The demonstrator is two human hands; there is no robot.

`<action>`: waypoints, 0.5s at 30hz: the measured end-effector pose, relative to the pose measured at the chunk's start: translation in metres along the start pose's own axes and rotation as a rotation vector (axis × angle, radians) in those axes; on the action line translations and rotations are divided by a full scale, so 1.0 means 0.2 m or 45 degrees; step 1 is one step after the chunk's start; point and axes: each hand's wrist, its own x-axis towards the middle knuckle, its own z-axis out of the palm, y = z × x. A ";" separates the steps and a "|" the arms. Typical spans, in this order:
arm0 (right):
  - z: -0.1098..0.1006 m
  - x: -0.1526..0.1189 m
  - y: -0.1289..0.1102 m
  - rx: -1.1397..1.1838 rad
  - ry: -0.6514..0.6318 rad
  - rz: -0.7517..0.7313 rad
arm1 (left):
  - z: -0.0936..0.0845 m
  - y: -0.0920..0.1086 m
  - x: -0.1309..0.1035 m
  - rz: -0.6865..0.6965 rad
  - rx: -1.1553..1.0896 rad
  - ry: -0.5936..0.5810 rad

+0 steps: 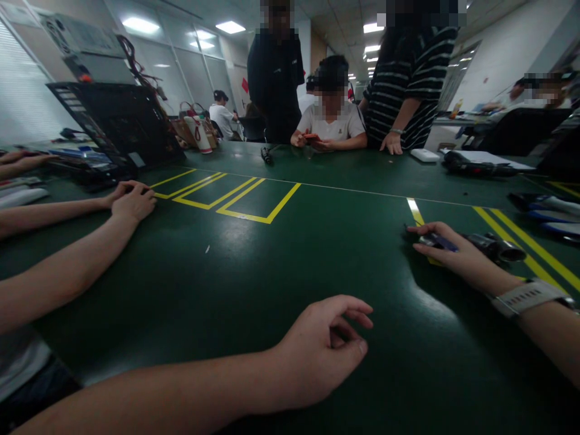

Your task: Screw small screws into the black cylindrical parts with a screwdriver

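My left hand hovers low over or rests on the green table in the lower middle. Its fingers are loosely curled, with a gap to the thumb and nothing held. Over at the right, my right hand, with a pale watch band on the wrist, is closed around a small tool with a blue-purple handle. A thin dark end pokes out past the fingertips; its exact kind is unclear. Just behind that hand lies a black device with a round open end, partly hidden by the wrist.
Yellow tape outlines mark the tabletop. Another person's hands rest at the left, near a large black panel. Black-and-blue tools lie far right. A black device and white box sit behind; people are across the table.
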 end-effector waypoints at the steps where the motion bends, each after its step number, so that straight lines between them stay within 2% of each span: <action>1: 0.02 -0.03 -0.01 0.018 -0.025 -0.018 | 0.00 0.00 0.00 -0.001 0.014 0.000; 4: 0.10 -0.12 -0.08 0.091 -0.123 -0.076 | 0.00 0.00 0.00 0.022 0.083 0.011; 9: 0.25 -0.29 -0.28 0.190 -0.232 -0.185 | 0.01 0.01 0.01 0.059 0.190 0.025; 15: 0.46 -0.44 -0.45 0.316 -0.261 -0.342 | -0.01 -0.01 0.02 0.198 0.447 0.239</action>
